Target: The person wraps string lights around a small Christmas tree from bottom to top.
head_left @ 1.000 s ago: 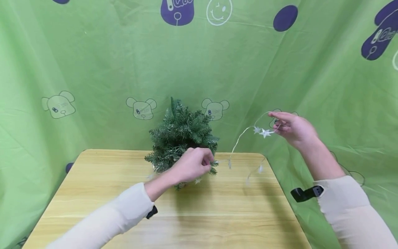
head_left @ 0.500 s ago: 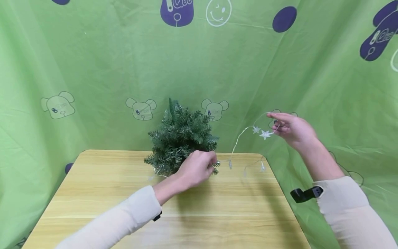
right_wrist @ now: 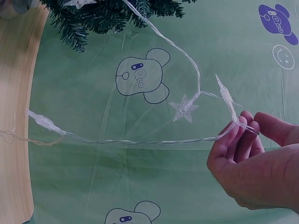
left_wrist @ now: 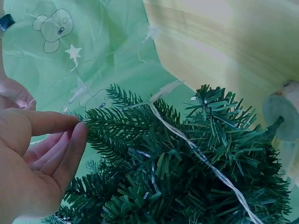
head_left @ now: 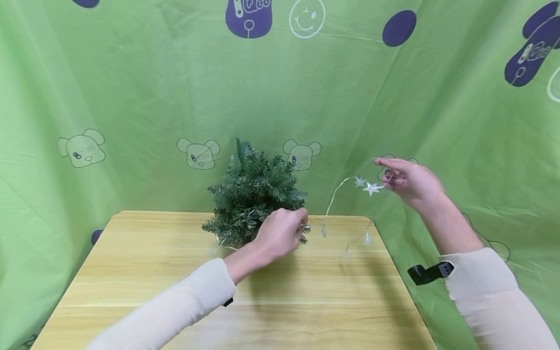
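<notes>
Dark green tree [head_left: 258, 182], whitish star lights [head_left: 372, 189], green backdrop [head_left: 175, 87] (purple motifs [head_left: 399, 28]), yellowish wood-grained table [head_left: 131, 257]

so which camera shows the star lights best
The right wrist view: the star lights appear large, running from the tree to the right hand. The head view shows them small; the left wrist view, wire across the tree and smaller stars beyond.

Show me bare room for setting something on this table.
The table looks bare on the left, between the tree, left sleeve and left edge, and in front, between that sleeve and right edge. It's crowded around the tree and rightward, where star lights dangle from the right hand.
</notes>
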The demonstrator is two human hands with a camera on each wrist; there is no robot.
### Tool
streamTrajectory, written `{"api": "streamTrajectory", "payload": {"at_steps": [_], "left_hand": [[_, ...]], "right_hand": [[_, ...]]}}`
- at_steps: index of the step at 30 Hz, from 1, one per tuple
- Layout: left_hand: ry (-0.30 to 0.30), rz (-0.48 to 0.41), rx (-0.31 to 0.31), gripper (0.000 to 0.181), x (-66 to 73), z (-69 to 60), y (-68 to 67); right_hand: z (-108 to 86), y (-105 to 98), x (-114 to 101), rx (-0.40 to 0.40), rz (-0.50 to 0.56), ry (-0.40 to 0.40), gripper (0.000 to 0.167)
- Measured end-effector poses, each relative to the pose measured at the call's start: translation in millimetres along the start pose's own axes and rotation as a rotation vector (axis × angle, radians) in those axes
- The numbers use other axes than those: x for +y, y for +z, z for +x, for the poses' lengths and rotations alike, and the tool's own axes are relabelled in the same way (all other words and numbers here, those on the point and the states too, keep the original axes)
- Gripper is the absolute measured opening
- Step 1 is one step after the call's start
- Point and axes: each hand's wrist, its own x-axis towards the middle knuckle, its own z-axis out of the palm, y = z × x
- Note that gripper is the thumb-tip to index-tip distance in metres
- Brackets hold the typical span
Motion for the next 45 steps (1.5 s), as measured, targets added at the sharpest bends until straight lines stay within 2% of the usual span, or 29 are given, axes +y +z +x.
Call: {"api": "streamTrajectory", "payload": {"at_steps": [5,11,16,20,26,29,35,45], "left_hand": [[-0.014,-0.046,-0.005,0.029,0.7,1.8,-6.3],[-0.023,-0.110,0.005,0.025,4.1,7.2,-21.4],[-0.036,-0.145,0.059,0.022,1.9,13.5,-30.1],[-0.039,-0.110,0.081,0.022,-3.5,15.8,-27.8],[-0.024,-0.037,0.045,0.024,-7.6,16.0,-20.2],[-0.035,-0.025,0.032,0.023,-6.2,15.0,-21.3],[-0.058,-0.007,0.016,0.022,-5.4,11.3,-24.5],[-0.071,-0.029,-0.010,0.016,-7.5,-1.8,-32.0]], "right_hand": [[0.2,0,-1,-0.010,-0.006,-0.003,0.013],[0.1,0,-2,-0.011,-0.016,-0.013,0.013],[0.3,1,-3,0.013,-0.055,-0.016,0.012],[0.6,2,-3,-0.001,-0.050,-0.016,0.013],[1.7,1,-1,-0.022,-0.026,-0.011,0.014],[1.6,0,-1,-0.031,-0.007,-0.004,0.014],[0.7,-1,1,-0.054,-0.034,-0.014,0.015],[1.7,0,4,-0.091,-0.060,-0.021,0.017]]}}
